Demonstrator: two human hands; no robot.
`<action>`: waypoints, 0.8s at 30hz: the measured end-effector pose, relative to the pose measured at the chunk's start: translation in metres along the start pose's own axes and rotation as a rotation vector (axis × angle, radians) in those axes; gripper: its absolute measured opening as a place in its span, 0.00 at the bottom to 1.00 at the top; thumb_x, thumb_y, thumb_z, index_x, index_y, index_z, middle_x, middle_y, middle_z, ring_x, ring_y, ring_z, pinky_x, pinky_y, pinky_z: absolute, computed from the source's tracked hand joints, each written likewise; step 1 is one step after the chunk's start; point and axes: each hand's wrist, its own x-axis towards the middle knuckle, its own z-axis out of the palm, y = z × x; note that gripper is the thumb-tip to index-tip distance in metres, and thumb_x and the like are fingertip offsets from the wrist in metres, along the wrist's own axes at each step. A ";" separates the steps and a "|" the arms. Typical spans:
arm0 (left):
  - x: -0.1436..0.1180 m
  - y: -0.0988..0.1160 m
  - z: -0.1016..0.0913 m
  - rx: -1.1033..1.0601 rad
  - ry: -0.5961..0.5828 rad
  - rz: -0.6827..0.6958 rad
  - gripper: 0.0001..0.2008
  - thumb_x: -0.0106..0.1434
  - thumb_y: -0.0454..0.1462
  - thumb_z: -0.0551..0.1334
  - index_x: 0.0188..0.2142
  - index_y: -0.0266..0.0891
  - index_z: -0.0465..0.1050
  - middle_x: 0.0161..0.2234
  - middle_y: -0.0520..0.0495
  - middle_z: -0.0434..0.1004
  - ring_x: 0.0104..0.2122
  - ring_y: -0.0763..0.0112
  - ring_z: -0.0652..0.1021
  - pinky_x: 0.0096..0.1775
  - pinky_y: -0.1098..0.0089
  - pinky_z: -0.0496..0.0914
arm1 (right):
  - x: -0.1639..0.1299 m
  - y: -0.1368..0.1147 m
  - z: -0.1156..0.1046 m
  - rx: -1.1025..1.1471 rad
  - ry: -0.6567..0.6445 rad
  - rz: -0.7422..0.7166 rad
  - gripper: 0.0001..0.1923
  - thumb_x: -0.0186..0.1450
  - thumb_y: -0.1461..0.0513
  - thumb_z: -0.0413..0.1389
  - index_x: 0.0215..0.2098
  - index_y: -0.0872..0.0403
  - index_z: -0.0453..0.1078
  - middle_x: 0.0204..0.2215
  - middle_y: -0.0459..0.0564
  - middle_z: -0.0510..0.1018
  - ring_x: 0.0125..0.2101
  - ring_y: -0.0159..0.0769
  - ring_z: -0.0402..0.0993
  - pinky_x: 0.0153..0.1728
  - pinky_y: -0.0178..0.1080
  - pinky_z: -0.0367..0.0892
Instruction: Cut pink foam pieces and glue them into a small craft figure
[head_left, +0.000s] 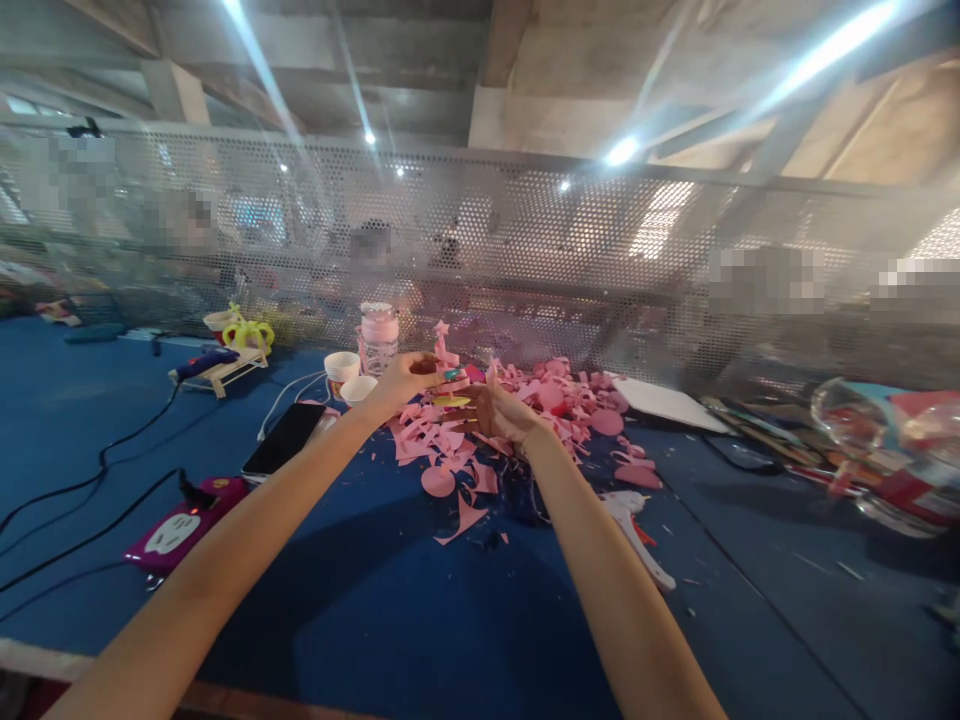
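Between my hands stands a small pink spiral tree-shaped craft piece point(448, 358), upright, with a pink star at its top and a yellowish round base. My left hand point(409, 380) pinches it from the left side. A small teal spot shows near those fingertips; I cannot tell what it is. My right hand point(508, 415) is on the other side, thumb up and fingers stretched out towards the yellowish base; whether they touch it is unclear. Around and behind the hands lies a heap of pink cut pieces point(555, 395), with strips, discs and scraps.
A white glue gun point(637, 540) lies right of my right forearm. At left are a phone point(285, 440), a purple power strip point(184, 525) with cords, paper cups point(342, 368) and a pink bottle point(379, 335). A perforated metal screen point(525, 250) runs behind, people beyond it.
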 end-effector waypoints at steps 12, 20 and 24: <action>0.010 -0.013 -0.008 -0.224 0.088 -0.178 0.19 0.49 0.40 0.69 0.38 0.34 0.68 0.35 0.45 0.75 0.33 0.71 0.76 0.39 0.66 0.71 | 0.017 0.013 0.012 -0.136 0.070 -0.131 0.14 0.57 0.61 0.61 0.41 0.58 0.71 0.37 0.54 0.80 0.35 0.35 0.78 0.40 0.38 0.73; 0.012 -0.009 -0.021 -0.308 0.028 -0.187 0.22 0.59 0.51 0.57 0.45 0.37 0.68 0.39 0.42 0.77 0.38 0.64 0.77 0.37 0.65 0.72 | 0.023 0.024 0.012 0.035 0.085 -0.178 0.17 0.51 0.59 0.66 0.37 0.56 0.70 0.33 0.50 0.80 0.36 0.39 0.79 0.40 0.40 0.73; 0.015 -0.014 -0.026 -0.337 -0.013 -0.251 0.28 0.60 0.56 0.53 0.47 0.36 0.67 0.44 0.38 0.75 0.42 0.62 0.76 0.39 0.67 0.72 | 0.025 0.025 0.012 0.023 0.125 -0.147 0.14 0.54 0.60 0.64 0.37 0.56 0.69 0.32 0.49 0.80 0.33 0.36 0.79 0.36 0.37 0.74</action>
